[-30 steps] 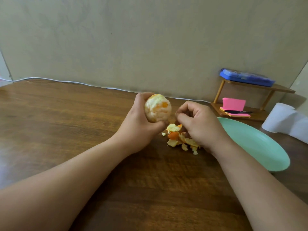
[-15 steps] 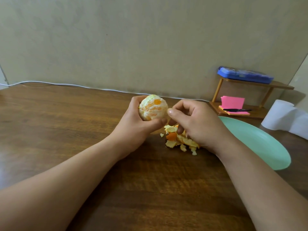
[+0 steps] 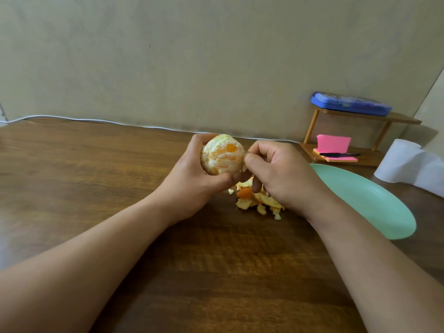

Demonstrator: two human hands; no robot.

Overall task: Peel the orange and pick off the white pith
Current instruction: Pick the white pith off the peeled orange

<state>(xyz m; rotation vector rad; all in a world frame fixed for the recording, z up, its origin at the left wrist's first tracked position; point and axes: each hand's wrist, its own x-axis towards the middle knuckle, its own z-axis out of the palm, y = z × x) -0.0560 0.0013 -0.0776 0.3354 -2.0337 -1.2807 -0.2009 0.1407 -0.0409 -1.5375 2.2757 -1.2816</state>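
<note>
Partly hidden, peel scraps (image 3: 258,200) (plate (image 3: 374,207) beside).

Just right of the right hand (image 3: 283,179), a mint-green oval plate (image 3: 374,207) on the brown wooden table (image 3: 72,176). Beyond it, a small wooden shelf (image 3: 403,120): flat blue case (image 3: 350,106) on top, pink sticky notes (image 3: 332,143) and black pen (image 3: 338,154) below. Farther right, a white paper roll (image 3: 403,162).
</note>
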